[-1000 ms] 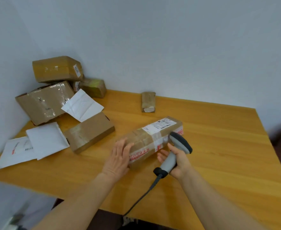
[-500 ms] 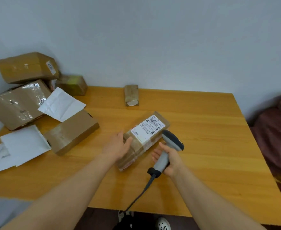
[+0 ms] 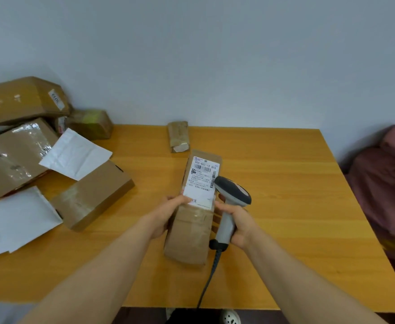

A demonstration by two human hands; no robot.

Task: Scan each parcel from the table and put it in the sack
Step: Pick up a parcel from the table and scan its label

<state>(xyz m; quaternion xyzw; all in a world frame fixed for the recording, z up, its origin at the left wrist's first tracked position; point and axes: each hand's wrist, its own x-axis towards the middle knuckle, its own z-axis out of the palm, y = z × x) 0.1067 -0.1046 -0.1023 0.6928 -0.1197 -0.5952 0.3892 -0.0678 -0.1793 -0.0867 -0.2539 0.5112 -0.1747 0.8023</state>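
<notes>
centrally, left hand's (image 3: 166,213) grip on taped oblong cardboard parcel (image 3: 191,237), right hand's (image 3: 241,226) on smooth grey scanner (image 3: 233,191)

A plain pale grey-blue wall (image 3: 215,54) fills the upper field of view. At the far right, a dark red fabric mass (image 3: 383,183) sits low against the wall. At the bottom edge, a white perforated shoe (image 3: 230,317) stands on dark floor (image 3: 140,316).
</notes>
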